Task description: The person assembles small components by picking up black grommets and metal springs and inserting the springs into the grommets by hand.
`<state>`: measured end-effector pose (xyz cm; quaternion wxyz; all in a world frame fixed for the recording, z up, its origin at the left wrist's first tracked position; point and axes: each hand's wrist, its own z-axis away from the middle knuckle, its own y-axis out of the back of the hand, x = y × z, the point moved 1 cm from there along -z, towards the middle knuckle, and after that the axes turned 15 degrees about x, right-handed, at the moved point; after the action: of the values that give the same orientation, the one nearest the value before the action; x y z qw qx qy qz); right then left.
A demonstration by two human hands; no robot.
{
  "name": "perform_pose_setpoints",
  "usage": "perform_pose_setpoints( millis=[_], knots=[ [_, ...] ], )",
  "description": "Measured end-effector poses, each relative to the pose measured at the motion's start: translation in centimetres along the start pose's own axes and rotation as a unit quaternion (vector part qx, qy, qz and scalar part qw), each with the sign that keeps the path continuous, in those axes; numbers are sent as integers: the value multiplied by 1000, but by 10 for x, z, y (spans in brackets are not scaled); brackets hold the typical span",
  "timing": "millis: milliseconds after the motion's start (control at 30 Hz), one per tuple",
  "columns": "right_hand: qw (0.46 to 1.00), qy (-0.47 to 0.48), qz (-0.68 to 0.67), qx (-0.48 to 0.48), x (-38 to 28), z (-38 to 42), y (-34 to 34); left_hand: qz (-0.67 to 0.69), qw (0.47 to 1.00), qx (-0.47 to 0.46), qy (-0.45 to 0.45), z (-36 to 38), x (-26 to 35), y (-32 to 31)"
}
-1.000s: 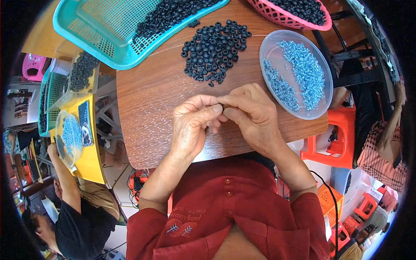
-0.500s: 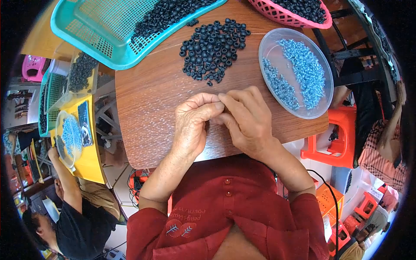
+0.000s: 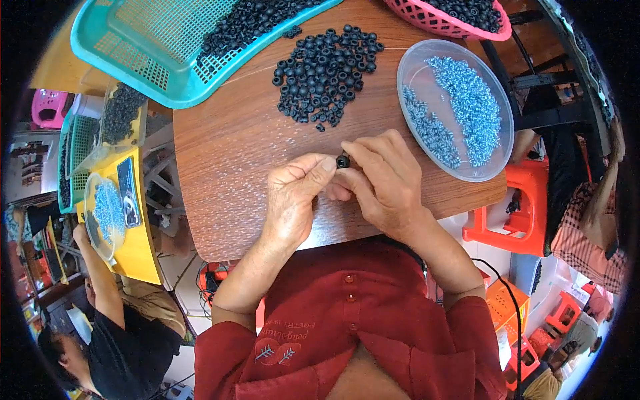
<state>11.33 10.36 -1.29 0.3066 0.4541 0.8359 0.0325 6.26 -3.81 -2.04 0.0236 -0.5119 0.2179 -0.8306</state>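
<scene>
Over the near part of the table, my left hand [image 3: 293,193] and my right hand [image 3: 387,183] meet fingertip to fingertip. Pinched between them is a small round black part [image 3: 343,162] with a hole in its middle. Both hands are closed on it, thumbs and forefingers at its edges. Just beyond my fingers lies a loose pile of similar black parts [image 3: 320,73]. To the right of my right hand, a round clear dish [image 3: 437,107] holds many tiny shiny blue pieces [image 3: 477,110].
A teal mesh basket [image 3: 180,97] of black parts stands at the far left of the brown table [image 3: 227,173], a pink basket [image 3: 447,27] at the far right. At left, a person [image 3: 127,333] sits by a yellow table [image 3: 143,247]. A red stool [image 3: 527,213] stands at right.
My fingertips have parted slightly and the black part between them now shows. Both hands have shifted a little nearer to me.
</scene>
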Motion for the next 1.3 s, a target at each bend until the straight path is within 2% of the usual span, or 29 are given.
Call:
perform_pose_setpoints(
  millis=[200,567,667,833,967,1000,1033,1067,1133,1167,1200,1267,1300],
  knots=[
    [1000,2,-18,23,0,0,-1,-22,999,6,-41,2,-2,-1],
    [999,7,-33,41,6,8,-8,-61,998,26,-12,-2,1,-6],
    [998,42,-33,43,9,12,-9,-73,997,23,-8,-3,-1,-4],
    [999,42,-29,0,8,10,-2,-66,997,-24,14,-4,-6,3],
    [998,20,-51,-24,8,-1,7,-118,993,-17,4,-4,-1,10],
    [999,35,-25,-18,9,-11,13,-229,965,13,-125,-8,2,13],
    [999,49,2,-12,11,-22,19,-334,908,42,-249,-12,6,16],
    [998,51,27,0,16,-33,26,-334,908,42,-251,-18,12,15],
    [996,32,81,24,29,-61,40,-467,743,13,-480,-29,28,8],
    [993,12,111,38,36,-75,47,-517,717,16,-468,-35,27,9],
    [992,20,118,42,46,-90,53,-510,717,14,-475,-40,28,9],
    [976,28,201,79,71,-120,68,-556,654,4,-513,-47,27,5],
    [973,8,202,107,87,-132,73,-546,646,5,-533,-49,26,5]
  ],
)
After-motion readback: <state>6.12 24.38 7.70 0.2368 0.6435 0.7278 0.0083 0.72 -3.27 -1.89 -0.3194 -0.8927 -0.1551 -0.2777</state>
